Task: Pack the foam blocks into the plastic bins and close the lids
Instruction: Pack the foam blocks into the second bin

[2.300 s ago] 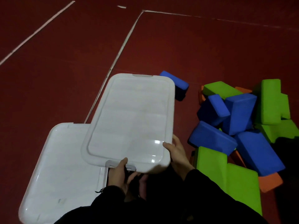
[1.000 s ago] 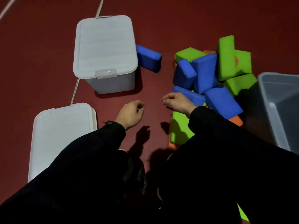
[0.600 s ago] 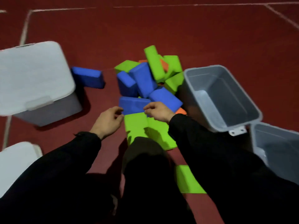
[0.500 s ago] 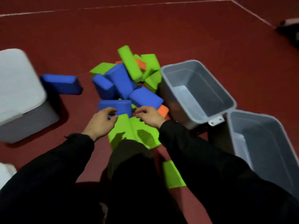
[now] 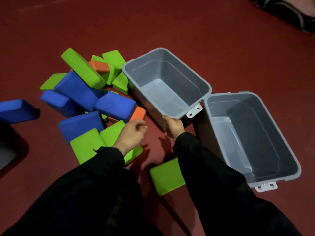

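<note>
1. Right hand grips the near corner rim of the nearer grey bin. My read: it is being positioned, so drag it low and keep it flat on the floor.
2. Left hand hovers loosely curled and empty above a green foam block.
3. The foam block pile lies just left of the bin, matte and round-edged, in blue, green and orange.
4. Second grey bin stands open and empty beside it on the smooth red floor. No lids in view.
</note>
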A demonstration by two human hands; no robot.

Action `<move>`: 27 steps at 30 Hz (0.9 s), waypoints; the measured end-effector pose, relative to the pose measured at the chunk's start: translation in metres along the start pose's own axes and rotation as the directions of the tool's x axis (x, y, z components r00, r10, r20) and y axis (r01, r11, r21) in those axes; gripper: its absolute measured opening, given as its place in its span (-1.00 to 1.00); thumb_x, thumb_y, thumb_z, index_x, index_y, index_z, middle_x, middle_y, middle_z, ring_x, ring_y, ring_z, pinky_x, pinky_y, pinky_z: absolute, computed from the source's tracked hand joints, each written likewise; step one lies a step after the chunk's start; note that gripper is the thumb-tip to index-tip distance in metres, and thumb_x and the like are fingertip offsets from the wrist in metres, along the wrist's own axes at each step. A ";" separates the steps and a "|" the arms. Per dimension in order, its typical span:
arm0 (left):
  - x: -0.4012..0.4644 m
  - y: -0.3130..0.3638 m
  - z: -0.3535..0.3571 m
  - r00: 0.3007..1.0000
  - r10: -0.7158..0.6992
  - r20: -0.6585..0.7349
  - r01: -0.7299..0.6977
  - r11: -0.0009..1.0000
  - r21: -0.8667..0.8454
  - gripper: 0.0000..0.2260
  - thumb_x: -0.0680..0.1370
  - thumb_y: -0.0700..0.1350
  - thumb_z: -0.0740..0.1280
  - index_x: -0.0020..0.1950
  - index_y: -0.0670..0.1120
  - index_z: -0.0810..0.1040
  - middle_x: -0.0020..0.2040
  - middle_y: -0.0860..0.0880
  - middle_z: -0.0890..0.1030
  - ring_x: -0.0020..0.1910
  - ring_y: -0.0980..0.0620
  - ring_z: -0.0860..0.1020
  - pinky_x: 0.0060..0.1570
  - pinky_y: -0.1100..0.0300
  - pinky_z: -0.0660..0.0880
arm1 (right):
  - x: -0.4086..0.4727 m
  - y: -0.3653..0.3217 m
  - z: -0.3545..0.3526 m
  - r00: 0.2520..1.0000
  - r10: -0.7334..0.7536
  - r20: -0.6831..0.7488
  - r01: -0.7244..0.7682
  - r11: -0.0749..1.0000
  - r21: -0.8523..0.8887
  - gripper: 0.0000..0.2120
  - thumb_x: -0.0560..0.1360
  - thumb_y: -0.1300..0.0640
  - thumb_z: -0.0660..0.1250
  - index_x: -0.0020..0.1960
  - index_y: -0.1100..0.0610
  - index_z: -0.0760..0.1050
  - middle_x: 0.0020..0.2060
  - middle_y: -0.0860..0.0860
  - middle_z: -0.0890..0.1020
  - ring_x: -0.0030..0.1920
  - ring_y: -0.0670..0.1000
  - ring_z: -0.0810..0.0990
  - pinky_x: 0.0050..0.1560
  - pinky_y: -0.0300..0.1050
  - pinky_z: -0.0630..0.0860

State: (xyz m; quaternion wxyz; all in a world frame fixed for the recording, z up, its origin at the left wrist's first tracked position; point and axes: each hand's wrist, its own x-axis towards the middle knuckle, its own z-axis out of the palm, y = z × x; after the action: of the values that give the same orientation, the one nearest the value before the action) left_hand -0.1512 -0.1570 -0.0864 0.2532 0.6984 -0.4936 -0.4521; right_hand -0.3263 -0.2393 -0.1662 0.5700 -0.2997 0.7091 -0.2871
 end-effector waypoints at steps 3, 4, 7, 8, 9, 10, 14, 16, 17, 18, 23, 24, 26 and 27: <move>0.007 -0.012 0.010 0.999 -0.050 0.007 0.050 0.999 -0.005 -0.76 0.61 -0.11 0.35 0.27 -0.10 0.58 0.07 -0.09 0.65 0.05 -0.08 0.63 0.23 0.03 0.51 | 0.059 0.020 0.004 0.989 0.119 -0.092 -0.104 0.983 0.151 -0.10 0.04 -0.42 0.44 0.18 0.17 0.55 0.00 0.08 0.65 -0.05 0.15 0.63 0.08 0.01 0.58; 0.011 -0.016 0.011 0.998 -0.063 0.019 0.063 0.998 -0.009 -0.75 0.60 -0.10 0.35 0.27 -0.09 0.59 0.08 -0.17 0.64 -0.01 -0.15 0.63 0.18 -0.04 0.52 | 0.073 0.024 0.010 0.980 0.178 -0.094 -0.155 0.965 0.210 -0.09 0.08 -0.43 0.45 0.23 0.15 0.55 0.06 0.08 0.66 0.01 0.15 0.65 0.17 0.05 0.58; 0.020 -0.026 0.008 0.996 -0.086 0.017 0.086 0.996 -0.009 -0.63 0.51 0.05 0.38 0.27 -0.07 0.59 0.13 -0.35 0.56 -0.29 -0.15 0.53 -0.06 -0.19 0.56 | 0.078 0.011 0.019 0.969 0.231 -0.088 -0.182 0.908 0.378 -0.48 0.44 -0.23 0.45 0.20 0.14 0.56 -0.22 0.05 0.55 -0.24 0.03 0.53 -0.05 -0.04 0.56; 0.022 -0.032 0.006 0.997 -0.083 0.000 0.083 0.996 -0.017 -0.60 0.49 0.07 0.38 0.26 -0.08 0.59 0.09 -0.33 0.56 -0.34 -0.06 0.50 -0.15 -0.14 0.57 | 0.082 0.009 0.021 0.965 0.239 -0.107 -0.176 0.895 0.409 -0.58 0.51 -0.15 0.42 0.19 0.15 0.55 -0.22 0.07 0.52 -0.26 0.02 0.51 -0.09 -0.04 0.56; 0.024 -0.038 0.004 0.995 -0.096 -0.002 0.096 0.995 -0.027 -0.62 0.51 0.04 0.41 0.26 -0.10 0.58 0.06 -0.26 0.55 -0.34 0.02 0.47 -0.26 -0.02 0.55 | 0.089 0.011 0.021 0.962 0.252 -0.108 -0.184 0.884 0.429 -0.59 0.54 -0.11 0.40 0.23 0.15 0.53 -0.14 0.09 0.55 -0.20 0.04 0.55 -0.06 -0.03 0.58; 0.025 -0.043 0.002 0.993 -0.119 -0.007 0.119 0.992 -0.038 -0.68 0.54 -0.02 0.43 0.25 -0.10 0.58 0.06 -0.19 0.53 -0.32 0.03 0.48 -0.38 0.13 0.50 | 0.098 0.017 0.023 0.958 0.269 -0.099 -0.201 0.877 0.437 -0.53 0.52 -0.12 0.39 0.31 0.13 0.49 -0.01 0.10 0.58 -0.07 0.07 0.61 0.04 -0.01 0.59; 0.037 -0.061 -0.006 0.974 -0.227 -0.024 0.224 0.971 -0.088 -0.78 0.56 -0.05 0.43 0.19 0.01 0.55 0.20 -0.34 0.51 -0.03 -0.38 0.58 -0.32 0.01 0.53 | 0.120 0.027 0.029 0.935 0.352 -0.048 -0.284 0.821 0.495 -0.60 0.52 0.09 0.33 0.33 0.15 0.45 0.20 0.16 0.61 0.04 0.14 0.66 -0.07 0.09 0.69; 0.045 -0.060 -0.008 0.970 -0.244 -0.021 0.239 0.961 -0.137 -0.70 0.48 0.06 0.43 0.16 0.02 0.55 0.20 -0.40 0.49 -0.06 -0.45 0.54 -0.13 -0.25 0.55 | 0.106 0.006 0.034 0.936 0.340 -0.092 -0.235 0.797 0.557 -0.66 0.54 0.23 0.32 0.29 0.28 0.49 0.12 0.24 0.66 -0.06 0.16 0.69 -0.24 -0.01 0.70; 0.050 -0.061 -0.006 0.971 -0.240 -0.019 0.233 0.957 -0.171 -0.61 0.40 0.13 0.42 0.17 0.02 0.56 0.18 -0.46 0.48 -0.15 -0.47 0.47 -0.11 -0.36 0.51 | 0.101 -0.003 0.034 0.937 0.328 -0.117 -0.205 0.790 0.577 -0.66 0.53 0.26 0.32 0.30 0.31 0.49 0.11 0.24 0.67 -0.08 0.14 0.70 -0.24 -0.02 0.70; 0.054 -0.060 -0.005 0.973 -0.229 -0.012 0.222 0.955 -0.199 -0.53 0.34 0.19 0.39 0.19 0.03 0.57 0.17 -0.51 0.47 -0.24 -0.43 0.41 -0.12 -0.42 0.47 | 0.093 -0.012 0.033 0.940 0.315 -0.132 -0.176 0.778 0.603 -0.66 0.52 0.28 0.33 0.29 0.30 0.50 0.13 0.24 0.67 -0.08 0.13 0.70 -0.23 -0.03 0.70; 0.048 -0.022 -0.009 0.975 -0.211 -0.072 0.189 0.954 -0.234 -0.41 0.41 0.22 0.35 0.38 -0.02 0.49 0.30 -0.12 0.49 0.06 -0.10 0.59 0.19 -0.04 0.53 | 0.037 -0.045 0.022 0.958 0.233 -0.165 -0.062 0.735 0.675 -0.68 0.48 0.34 0.33 0.23 0.22 0.54 0.11 0.20 0.66 -0.08 0.15 0.68 -0.12 0.04 0.71; 0.046 -0.013 -0.011 0.977 -0.198 -0.078 0.175 0.956 -0.236 -0.38 0.44 0.22 0.35 0.42 -0.05 0.44 0.35 -0.05 0.47 0.18 -0.03 0.56 0.30 0.02 0.48 | 0.022 -0.051 0.021 0.966 0.202 -0.164 -0.044 0.748 0.662 -0.69 0.49 0.34 0.33 0.22 0.21 0.54 0.06 0.19 0.65 -0.13 0.14 0.66 -0.13 0.02 0.71; 0.041 0.003 -0.017 0.980 -0.173 -0.097 0.145 0.958 -0.249 -0.37 0.49 0.25 0.34 0.45 -0.07 0.38 0.40 -0.06 0.47 0.38 -0.03 0.46 0.42 0.02 0.36 | -0.008 -0.064 0.019 0.981 0.149 -0.123 -0.038 0.773 0.633 -0.75 0.49 0.32 0.35 0.16 0.19 0.53 -0.01 0.17 0.65 -0.16 0.15 0.67 -0.19 -0.05 0.69; 0.037 0.011 -0.022 0.976 -0.189 -0.105 0.155 0.952 -0.265 -0.36 0.52 0.25 0.34 0.48 -0.08 0.34 0.43 -0.07 0.46 0.43 -0.04 0.42 0.44 0.02 0.34 | -0.024 -0.072 0.020 0.988 0.122 -0.092 -0.039 0.785 0.618 -0.76 0.49 0.30 0.36 0.15 0.18 0.53 -0.02 0.17 0.67 -0.15 0.16 0.69 -0.20 -0.08 0.68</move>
State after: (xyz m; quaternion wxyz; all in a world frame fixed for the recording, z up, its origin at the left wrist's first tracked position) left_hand -0.1325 -0.1975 -0.0817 0.3318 0.7282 -0.3512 -0.4861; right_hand -0.2953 -0.2696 -0.1007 0.6018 -0.0488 0.6240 -0.4961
